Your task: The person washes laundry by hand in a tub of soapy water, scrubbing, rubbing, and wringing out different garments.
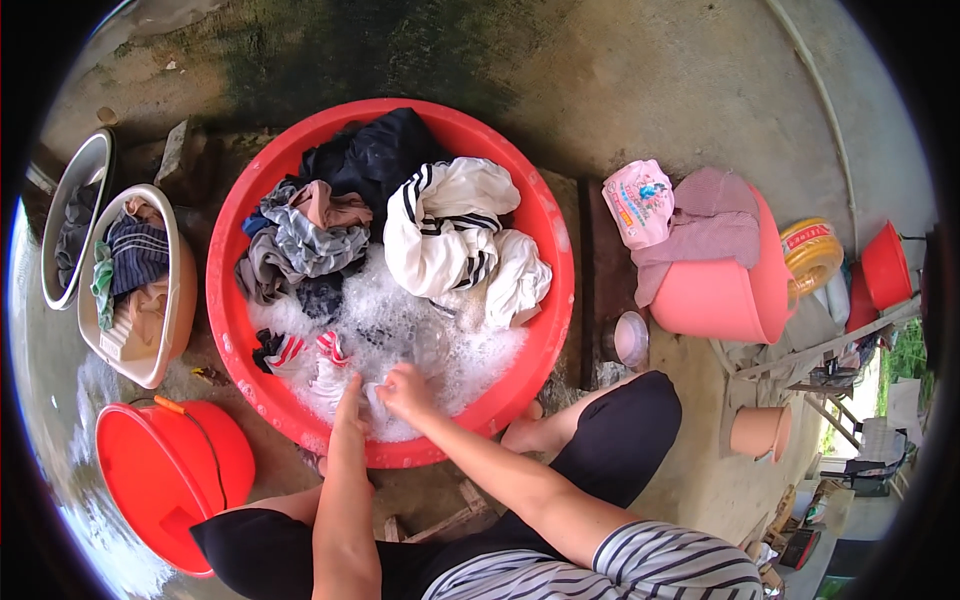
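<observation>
A big red tub (222, 300) holds soapy water and clothes. At its near side, my left hand (349, 408) and my right hand (404, 391) come close together over the suds. Both are closed on a wet white cloth (374, 404) bunched between them; suds hide part of it and some of my left fingers. Just left of my hands lies a red-and-white striped piece (331, 348), partly under foam. Farther back in the tub sit a white garment with black stripes (440, 225), grey and pinkish clothes (320, 235) and a black garment (385, 150).
Two basins with clothes, a beige one (180, 310) and a grey-rimmed one (55, 270), stand left. A red bucket (175, 465) is near left. Right of the tub are a pink bucket (710, 302) with a mauve cloth (705, 235), a pink package (638, 205) and a small bowl (631, 338).
</observation>
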`<state>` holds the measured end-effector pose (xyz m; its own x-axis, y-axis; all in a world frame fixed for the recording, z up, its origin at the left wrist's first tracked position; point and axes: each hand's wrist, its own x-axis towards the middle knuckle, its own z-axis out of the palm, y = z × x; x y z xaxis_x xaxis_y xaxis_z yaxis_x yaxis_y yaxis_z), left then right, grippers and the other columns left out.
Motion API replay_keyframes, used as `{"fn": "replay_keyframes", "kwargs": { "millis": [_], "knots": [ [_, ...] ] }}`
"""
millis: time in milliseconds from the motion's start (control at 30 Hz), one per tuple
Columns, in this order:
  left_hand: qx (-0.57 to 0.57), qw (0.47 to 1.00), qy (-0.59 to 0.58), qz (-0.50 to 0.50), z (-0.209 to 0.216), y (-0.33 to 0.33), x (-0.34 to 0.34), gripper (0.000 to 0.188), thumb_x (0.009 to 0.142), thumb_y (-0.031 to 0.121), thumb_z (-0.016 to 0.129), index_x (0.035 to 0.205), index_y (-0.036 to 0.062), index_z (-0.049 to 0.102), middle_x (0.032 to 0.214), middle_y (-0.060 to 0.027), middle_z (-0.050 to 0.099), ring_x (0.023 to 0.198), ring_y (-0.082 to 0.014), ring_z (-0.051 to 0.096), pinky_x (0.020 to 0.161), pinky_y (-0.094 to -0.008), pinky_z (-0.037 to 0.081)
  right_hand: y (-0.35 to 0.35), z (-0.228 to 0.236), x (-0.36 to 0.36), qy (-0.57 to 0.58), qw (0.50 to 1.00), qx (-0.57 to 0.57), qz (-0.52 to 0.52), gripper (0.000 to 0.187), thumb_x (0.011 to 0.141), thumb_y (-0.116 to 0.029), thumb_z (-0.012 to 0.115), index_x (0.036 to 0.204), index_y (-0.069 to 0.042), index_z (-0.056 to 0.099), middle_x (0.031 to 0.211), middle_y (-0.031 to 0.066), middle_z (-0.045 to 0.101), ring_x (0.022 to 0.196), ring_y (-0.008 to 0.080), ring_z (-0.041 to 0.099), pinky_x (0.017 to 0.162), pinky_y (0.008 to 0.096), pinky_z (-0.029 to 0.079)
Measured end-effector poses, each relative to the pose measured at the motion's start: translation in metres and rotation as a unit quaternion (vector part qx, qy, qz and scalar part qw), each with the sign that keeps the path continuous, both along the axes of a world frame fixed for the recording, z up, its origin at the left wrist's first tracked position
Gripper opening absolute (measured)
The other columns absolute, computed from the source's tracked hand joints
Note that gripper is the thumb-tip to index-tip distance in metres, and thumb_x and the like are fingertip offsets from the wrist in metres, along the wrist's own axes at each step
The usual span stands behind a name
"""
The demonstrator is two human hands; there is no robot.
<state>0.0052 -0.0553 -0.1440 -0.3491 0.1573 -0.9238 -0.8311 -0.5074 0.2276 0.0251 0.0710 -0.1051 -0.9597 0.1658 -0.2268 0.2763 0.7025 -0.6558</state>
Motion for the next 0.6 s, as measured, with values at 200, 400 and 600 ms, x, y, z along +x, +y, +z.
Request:
{"fn": "replay_keyframes", "kwargs": {
  "millis": [200, 400, 600],
  "knots": [
    [0.369, 0.920, 0.131, 0.020, 0.008, -0.001, 0.007, 0.030, 0.082, 0.039, 0.046, 0.082, 0.0091, 0.053, 0.071, -0.0057, 0.057, 0.061, -0.0188, 0.055, 0.055, -0.0329, 0.046, -0.054, 0.084, 0.010, 0.167, 0.981, -0.089, 0.036, 0.012, 0.064, -0.011, 0.056, 0.062, -0.007, 0.045, 0.062, 0.0095, 0.048, 0.062, 0.0274, 0.051, 0.052, 0.0375, 0.040],
    [0.096, 0.987, 0.104, 0.076, 0.045, 0.035, -0.003, 0.028, 0.080, 0.031, 0.050, 0.090, 0.0047, 0.053, 0.080, -0.0084, 0.059, 0.066, -0.0222, 0.058, 0.060, -0.0345, 0.048, -0.027, 0.051, -0.054, 0.107, 0.994, -0.015, -0.007, 0.006, 0.066, -0.013, 0.054, 0.061, -0.009, 0.052, 0.064, 0.0113, 0.055, 0.061, 0.0301, 0.055, 0.054, 0.0403, 0.043],
    [-0.168, 0.974, 0.086, -0.123, 0.053, 0.023, -0.011, 0.045, 0.072, 0.036, 0.060, 0.105, 0.0055, 0.052, 0.094, -0.0109, 0.056, 0.080, -0.0256, 0.055, 0.062, -0.0414, 0.044, 0.109, -0.022, -0.041, -0.116, 0.973, 0.058, -0.191, 0.029, 0.071, -0.035, 0.057, 0.079, -0.007, 0.054, 0.084, 0.0171, 0.057, 0.080, 0.0327, 0.055, 0.064, 0.0426, 0.042]
  ]
}}
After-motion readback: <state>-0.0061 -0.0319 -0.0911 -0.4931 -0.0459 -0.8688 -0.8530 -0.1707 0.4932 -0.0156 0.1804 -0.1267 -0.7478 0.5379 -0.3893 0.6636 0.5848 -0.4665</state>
